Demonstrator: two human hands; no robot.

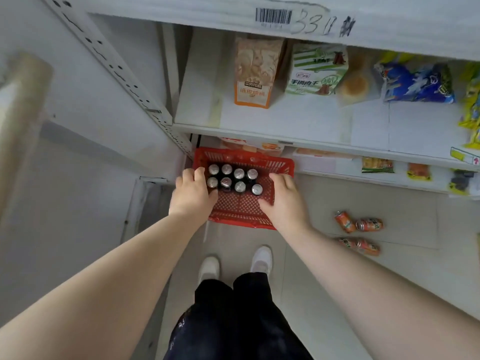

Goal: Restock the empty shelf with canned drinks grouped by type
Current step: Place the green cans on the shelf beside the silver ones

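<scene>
Eight upright cans (233, 179) in red basket (241, 206): rigid, slick, heavy together. Take sidewalls. Left hand (193, 194), right hand (284, 201) spread, empty.

basket (281, 166) is half full: eight dark cans (233, 178) packed at its 12 o'clock end, bare mesh at 6; left hand (193, 194) and right hand (284, 201) sit on its 9 and 3 sides; orange cans (359, 231) litter the floor at 3; shelf edge (311, 145) overhangs at 12
</scene>
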